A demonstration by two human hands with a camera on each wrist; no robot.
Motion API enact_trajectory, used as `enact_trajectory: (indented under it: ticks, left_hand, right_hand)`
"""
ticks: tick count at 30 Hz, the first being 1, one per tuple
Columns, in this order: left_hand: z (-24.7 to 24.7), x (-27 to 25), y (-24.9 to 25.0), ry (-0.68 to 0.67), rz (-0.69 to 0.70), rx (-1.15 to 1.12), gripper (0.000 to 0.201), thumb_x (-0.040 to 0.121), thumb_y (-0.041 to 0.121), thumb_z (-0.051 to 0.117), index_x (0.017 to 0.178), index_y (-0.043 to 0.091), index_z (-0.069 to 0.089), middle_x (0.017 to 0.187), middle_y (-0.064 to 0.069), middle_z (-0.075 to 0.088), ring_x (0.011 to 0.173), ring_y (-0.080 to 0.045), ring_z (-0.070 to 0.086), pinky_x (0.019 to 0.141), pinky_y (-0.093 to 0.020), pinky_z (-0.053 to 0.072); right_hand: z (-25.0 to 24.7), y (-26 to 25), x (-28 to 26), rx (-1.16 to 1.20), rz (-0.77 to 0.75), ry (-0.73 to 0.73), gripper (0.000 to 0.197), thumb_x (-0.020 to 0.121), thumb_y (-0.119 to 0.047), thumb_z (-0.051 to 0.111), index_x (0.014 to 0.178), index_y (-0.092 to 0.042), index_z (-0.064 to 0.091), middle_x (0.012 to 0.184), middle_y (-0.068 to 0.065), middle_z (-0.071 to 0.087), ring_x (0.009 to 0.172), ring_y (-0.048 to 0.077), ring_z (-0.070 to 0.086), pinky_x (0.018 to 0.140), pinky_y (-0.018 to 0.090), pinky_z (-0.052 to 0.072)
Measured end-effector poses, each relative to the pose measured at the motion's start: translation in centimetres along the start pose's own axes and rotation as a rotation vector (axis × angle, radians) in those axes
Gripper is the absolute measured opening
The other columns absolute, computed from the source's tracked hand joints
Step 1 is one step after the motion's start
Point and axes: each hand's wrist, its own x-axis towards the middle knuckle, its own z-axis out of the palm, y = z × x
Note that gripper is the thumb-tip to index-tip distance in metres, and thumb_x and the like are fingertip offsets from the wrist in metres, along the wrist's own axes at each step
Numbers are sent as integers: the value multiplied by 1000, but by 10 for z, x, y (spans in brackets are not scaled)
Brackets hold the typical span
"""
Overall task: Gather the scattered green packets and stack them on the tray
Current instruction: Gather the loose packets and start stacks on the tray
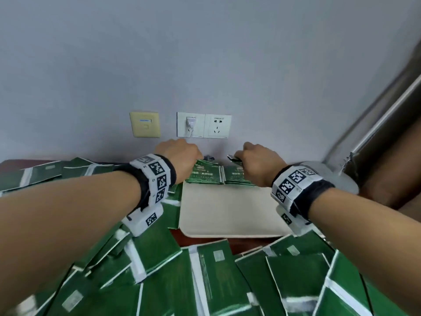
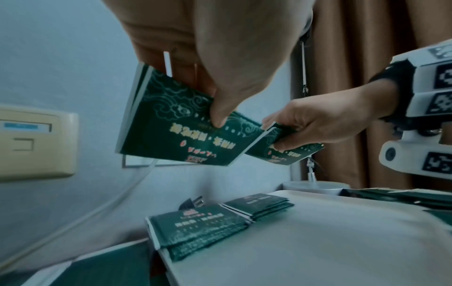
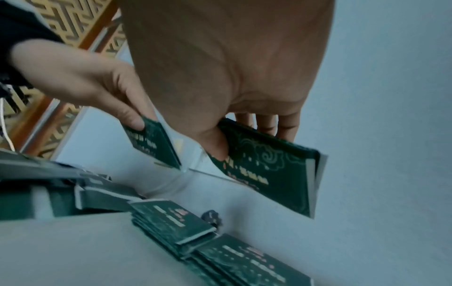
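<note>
Left hand (image 2: 220, 63) and right hand (image 3: 234, 77) each pinch a green packet (image 2: 181, 125) above the tray's (image 1: 227, 215) far-edge stacks (image 1: 206, 175)

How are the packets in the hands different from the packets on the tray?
The held packets hang tilted in the air; the tray packets lie flat in two piles side by side on the tray. The left hand and right hand each pinch a few; each pile has several. All are green with the same print.

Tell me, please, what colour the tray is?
The tray is plain cream white, clearest in the head view.
</note>
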Motion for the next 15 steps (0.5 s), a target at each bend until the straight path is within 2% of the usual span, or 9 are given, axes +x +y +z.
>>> enact_trajectory:
  ticks: [1,2,4,6,8,11,12,15]
  left_hand:
    - [3,13,-2,14,2,1,26,96,4,48,96,21,67,69,0,47,69,-27,53,62,-32,45]
    - [5,25,-4,8,2,5,25,95,4,48,100,18,67,74,-4,53,73,-29,55,64,-33,45]
    - [13,48,-4,-14,14,27,36,96,4,48,125,19,64,101,-11,67,87,-31,61,71,-33,45]
    - [24,66,0,-39,41,81,48,98,7,49,141,29,54,117,-9,67,96,-29,63,72,-30,44]
    - [38,81,4,-81,55,118,49,98,9,48,142,30,53,111,-8,66,86,-27,59,68,-30,42]
    - [58,93,4,-158,42,125,39,95,10,49,129,23,62,88,-4,56,80,-26,55,68,-33,45]
    - [63,93,4,-186,47,115,38,95,11,50,129,24,62,89,-3,56,81,-25,56,71,-33,48]
    - [71,89,1,-272,77,87,39,96,26,58,135,31,59,120,-7,62,105,-28,60,90,-37,52]
  right_hand:
    - [6,6,12,-28,9,1,35,91,-15,54,126,-17,57,116,10,49,105,32,52,69,34,33]
    - [12,12,24,-56,16,5,38,90,-14,53,128,-17,56,118,9,48,106,32,50,70,34,34]
    - [25,22,43,-98,30,4,41,90,-12,52,131,-18,54,123,9,47,109,31,48,73,34,35]
    - [39,30,54,-128,41,-9,38,92,-12,48,130,-15,51,126,10,46,111,32,45,75,35,35]
    - [53,33,60,-146,34,-33,34,95,-13,43,128,-12,50,128,12,45,112,33,43,74,35,33]
    - [75,31,62,-130,-13,-162,33,97,-19,40,128,-12,50,128,10,45,114,34,43,74,38,34]
    - [82,29,61,-129,-23,-209,35,97,-22,41,129,-12,49,129,10,46,114,34,44,76,38,36]
    - [94,26,60,-165,-37,-257,51,98,-39,40,140,-10,40,138,10,47,116,36,44,85,39,43]
